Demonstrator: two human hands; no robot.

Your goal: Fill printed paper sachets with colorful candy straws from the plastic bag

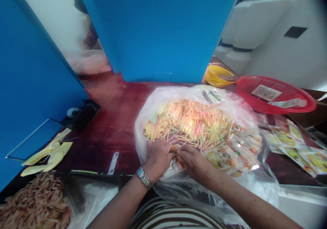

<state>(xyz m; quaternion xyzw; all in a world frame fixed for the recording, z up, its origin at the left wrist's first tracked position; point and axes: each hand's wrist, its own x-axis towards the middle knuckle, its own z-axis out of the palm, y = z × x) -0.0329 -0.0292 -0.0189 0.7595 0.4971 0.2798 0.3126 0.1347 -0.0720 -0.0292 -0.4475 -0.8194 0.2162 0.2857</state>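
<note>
At the front of the pile, my left hand, with a metal watch on its wrist, is closed on a small printed packet. My right hand pinches the same packet from the other side, and the fingers hide much of it. Just beyond both hands lies a heap of thin pastel-coloured sticks on an opened clear plastic bag. More printed packets lie overlapping on the bag, right of my right hand.
Blue partitions stand behind the dark red table. At the right are a red basin, a yellow basket and loose packets. At the left lie pale yellow strips, a black tape dispenser and a brownish stringy heap.
</note>
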